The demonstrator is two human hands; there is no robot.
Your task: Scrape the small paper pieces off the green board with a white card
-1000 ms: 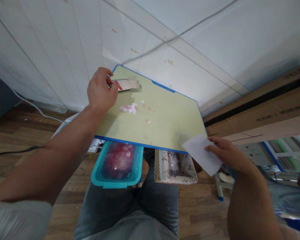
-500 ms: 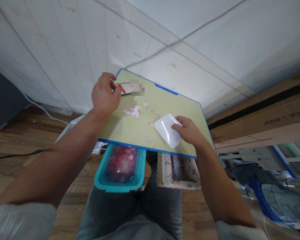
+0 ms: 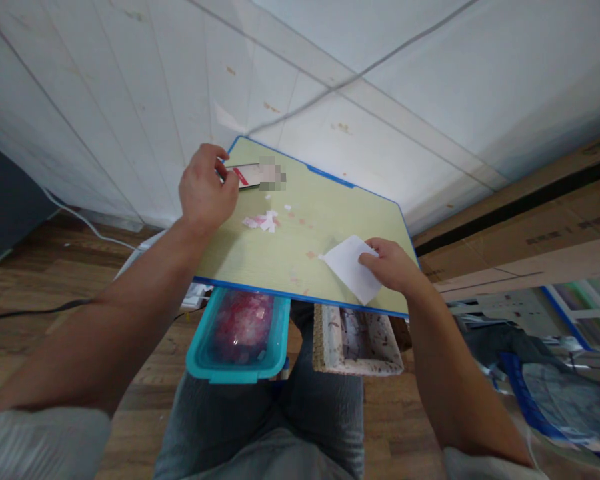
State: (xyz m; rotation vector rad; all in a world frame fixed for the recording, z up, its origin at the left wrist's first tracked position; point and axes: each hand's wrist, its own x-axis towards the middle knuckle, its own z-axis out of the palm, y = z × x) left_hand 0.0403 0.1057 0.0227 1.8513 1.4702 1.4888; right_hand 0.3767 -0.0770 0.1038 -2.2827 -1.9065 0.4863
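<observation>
My right hand [image 3: 391, 264] pinches a thin white sheet [image 3: 353, 270] by its right edge, thumb on top, over the right front of a pale yellow board [image 3: 300, 253] with a blue rim. At the board's far left, my left hand [image 3: 207, 185] has its fingers curled at the left end of a phone [image 3: 247, 175]. The thumb lies on the phone's edge, and its lit screen is partly blurred out. Several small white and pinkish paper scraps [image 3: 264, 221] lie in a loose pile nearer to me than the phone. A few more bits are scattered to the right.
Below the board's front edge sit a turquoise tub [image 3: 195, 360] with reddish contents and a patterned, lined basket [image 3: 325, 363]. A white wall [image 3: 305, 80] with a cable stands behind. Cardboard boxes [image 3: 530, 233] are at the right, and a blue-framed chair [image 3: 525, 393] stands lower right.
My right hand has carried the white sheet a little to the right and nearer to me, tilting it so its glossy shine is gone. My left hand stays at the phone.
</observation>
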